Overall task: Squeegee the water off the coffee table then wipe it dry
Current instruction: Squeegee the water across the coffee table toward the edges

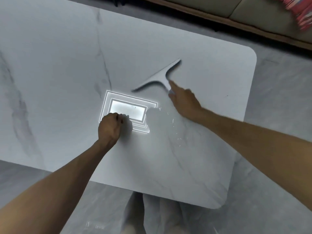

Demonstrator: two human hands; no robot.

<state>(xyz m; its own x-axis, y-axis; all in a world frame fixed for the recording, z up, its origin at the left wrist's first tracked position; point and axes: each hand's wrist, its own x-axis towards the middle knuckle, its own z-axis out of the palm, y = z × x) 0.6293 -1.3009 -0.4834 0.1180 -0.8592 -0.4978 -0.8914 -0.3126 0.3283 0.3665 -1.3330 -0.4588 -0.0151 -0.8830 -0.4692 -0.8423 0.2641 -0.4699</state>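
The white marble coffee table (67, 68) fills most of the view. A grey T-shaped squeegee (158, 75) rests with its blade on the tabletop at the centre right, the blade running diagonally. My right hand (184, 102) grips its handle from the near side, with the index finger stretched along the handle. A thin patch of water (160, 120) with bright glints lies just nearer than the squeegee, between my two hands. My left hand (109, 128) is a closed fist pressed on the tabletop left of the water. I see nothing held in it.
A bright rectangular reflection of a ceiling light (128, 110) shows on the tabletop by my left fist. A sofa (253, 12) with a red patterned cushion (297, 10) stands beyond the table's far edge. Grey tiled floor (278, 115) surrounds the table's rounded right corners. My legs (160, 217) are at the near edge.
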